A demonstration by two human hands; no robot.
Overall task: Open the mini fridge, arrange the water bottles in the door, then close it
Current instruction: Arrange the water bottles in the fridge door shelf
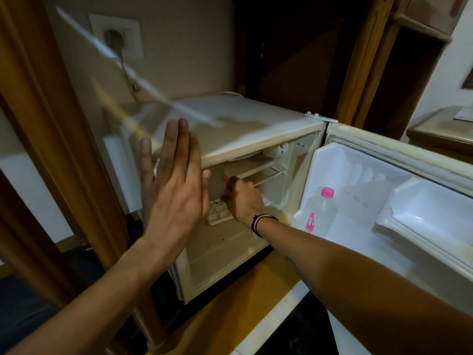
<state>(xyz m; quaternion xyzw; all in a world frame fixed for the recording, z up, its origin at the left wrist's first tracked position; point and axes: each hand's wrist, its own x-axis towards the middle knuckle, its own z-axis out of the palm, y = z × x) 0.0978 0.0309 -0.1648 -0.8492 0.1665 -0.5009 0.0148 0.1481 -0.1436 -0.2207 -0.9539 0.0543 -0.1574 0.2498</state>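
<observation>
Mini fridge [256, 124]: door [384, 226] open. One water bottle [323, 211], pink cap, already in the door. My right hand [243, 198] inside, closed on something pink-capped [226, 188], likely another bottle. Left hand [174, 185] spread, empty. Arranging unfinished; closing remains.

The mini fridge [256, 129] stood with its door [384, 226] swung wide to the right. One water bottle [321, 211] with a pink cap stood upright in the door's lower shelf. Inside the cabinet, an ice tray [217, 213] lay on the left of a shelf.
</observation>
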